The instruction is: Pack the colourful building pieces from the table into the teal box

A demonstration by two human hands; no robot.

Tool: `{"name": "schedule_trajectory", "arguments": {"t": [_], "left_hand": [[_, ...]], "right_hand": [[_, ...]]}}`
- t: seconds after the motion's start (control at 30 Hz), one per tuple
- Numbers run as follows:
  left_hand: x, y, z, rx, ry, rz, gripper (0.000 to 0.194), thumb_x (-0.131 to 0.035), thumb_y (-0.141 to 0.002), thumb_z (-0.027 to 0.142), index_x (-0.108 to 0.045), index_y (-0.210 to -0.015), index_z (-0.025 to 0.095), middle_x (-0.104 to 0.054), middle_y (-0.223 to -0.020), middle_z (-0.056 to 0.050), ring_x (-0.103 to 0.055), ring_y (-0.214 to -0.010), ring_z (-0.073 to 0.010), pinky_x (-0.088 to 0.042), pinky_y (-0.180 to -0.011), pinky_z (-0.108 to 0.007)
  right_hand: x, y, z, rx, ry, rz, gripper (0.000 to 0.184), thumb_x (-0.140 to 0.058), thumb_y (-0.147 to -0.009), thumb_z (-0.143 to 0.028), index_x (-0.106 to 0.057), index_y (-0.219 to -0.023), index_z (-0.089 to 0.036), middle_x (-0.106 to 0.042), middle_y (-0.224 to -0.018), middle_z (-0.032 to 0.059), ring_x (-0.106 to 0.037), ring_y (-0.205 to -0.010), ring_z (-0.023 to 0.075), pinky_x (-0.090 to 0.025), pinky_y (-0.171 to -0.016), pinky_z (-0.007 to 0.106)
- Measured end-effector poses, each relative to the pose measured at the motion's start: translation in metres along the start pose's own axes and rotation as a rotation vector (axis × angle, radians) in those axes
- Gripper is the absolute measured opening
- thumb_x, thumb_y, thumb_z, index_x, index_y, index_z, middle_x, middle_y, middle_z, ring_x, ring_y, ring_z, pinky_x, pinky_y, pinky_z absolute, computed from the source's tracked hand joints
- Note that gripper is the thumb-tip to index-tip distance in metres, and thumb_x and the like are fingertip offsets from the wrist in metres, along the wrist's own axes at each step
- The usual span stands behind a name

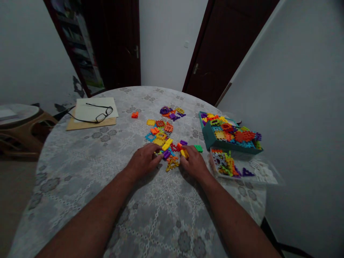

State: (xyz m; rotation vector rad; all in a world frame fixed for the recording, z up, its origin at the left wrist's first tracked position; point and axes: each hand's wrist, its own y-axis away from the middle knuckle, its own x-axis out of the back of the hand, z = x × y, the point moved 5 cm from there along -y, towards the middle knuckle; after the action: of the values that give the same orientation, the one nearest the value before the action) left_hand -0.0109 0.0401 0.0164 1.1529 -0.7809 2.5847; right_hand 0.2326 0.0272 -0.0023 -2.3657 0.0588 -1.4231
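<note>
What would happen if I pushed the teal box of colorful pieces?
The teal box would probably slide rather than tip, since it looks wide and low. The colorful pieces heaped up inside could tumble out.

toy pcs (167, 144) plastic, smooth; sheet (92, 111) matt paper; dr handle (196, 68) metal

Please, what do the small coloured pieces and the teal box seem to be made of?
Coloured pieces: probably moulded plastic, smooth, from their uniform bright colours and many regularly notched edges. Teal box: perhaps matte cardboard, from its flat walls; plastic remains possible.
</note>
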Motion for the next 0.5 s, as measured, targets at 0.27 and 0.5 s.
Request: {"name": "schedule_trajectory", "arguments": {"t": [0.27,0.5], "left_hand": [[-0.019,0.000,0.012,-0.085,-0.187,-0.100,0.029,-0.070,-0.100,0.034,-0.073,-0.127,0.023,-0.075,-0.123,-0.014,-0.070,-0.115,-0.0306,-0.057,-0.099,-0.045],[-0.030,-0.003,0.017,-0.072,-0.261,-0.127,0.021,-0.066,-0.100,0.027,-0.074,-0.119,0.023,-0.074,-0.115,-0.013,-0.070,-0.108,-0.0295,-0.057,-0.093,-0.043]], "right_hand": [[0.005,-0.002,-0.010,0.048,-0.186,0.108,0.034,-0.057,-0.087,-0.015,-0.073,-0.118,-0.019,-0.068,-0.120,0.0130,-0.066,-0.118,0.0279,-0.054,-0.110,0.043],[0.009,-0.005,0.008,-0.085,-0.178,0.243,0.030,-0.054,-0.093,-0.018,-0.073,-0.116,-0.019,-0.063,-0.120,0.0122,-0.066,-0.116,0.0270,-0.054,-0.110,0.043]]}}
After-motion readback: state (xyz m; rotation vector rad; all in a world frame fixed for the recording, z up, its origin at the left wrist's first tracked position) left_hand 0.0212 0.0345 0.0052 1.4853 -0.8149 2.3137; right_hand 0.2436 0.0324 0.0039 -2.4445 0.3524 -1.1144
